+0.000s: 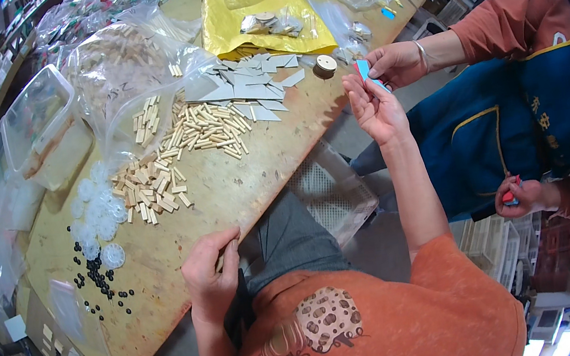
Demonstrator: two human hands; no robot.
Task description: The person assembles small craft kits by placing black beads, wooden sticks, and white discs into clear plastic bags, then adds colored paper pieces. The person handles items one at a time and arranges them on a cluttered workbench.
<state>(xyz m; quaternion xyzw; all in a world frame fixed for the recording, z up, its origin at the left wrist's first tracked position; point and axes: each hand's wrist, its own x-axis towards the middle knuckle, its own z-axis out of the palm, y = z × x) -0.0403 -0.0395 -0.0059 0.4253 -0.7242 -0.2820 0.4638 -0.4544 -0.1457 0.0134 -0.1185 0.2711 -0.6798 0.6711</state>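
Observation:
My right hand [379,114] is raised past the table's right edge, palm up with the fingers stretched out. Over its fingers a co-worker's hand [396,64] holds a small flat light-blue strip [364,69] with a red end. The strip reaches down toward my palm; whether my fingers touch it I cannot tell. My left hand [212,272] rests at the near table edge with curled fingers, and what lies inside them, if anything, is hidden. Beyond it on the table are small wooden blocks [149,188], short wooden dowels [203,130], black beads [99,278] and clear plastic discs [97,203].
Grey flat pieces [248,85] lie beside a wooden spool [324,66] and a yellow bag [222,28]. A clear plastic bin [41,131] and a large clear bag [124,77] stand farther left. The co-worker's other hand [521,196] holds something red and blue. A white crate [333,186] sits below the table.

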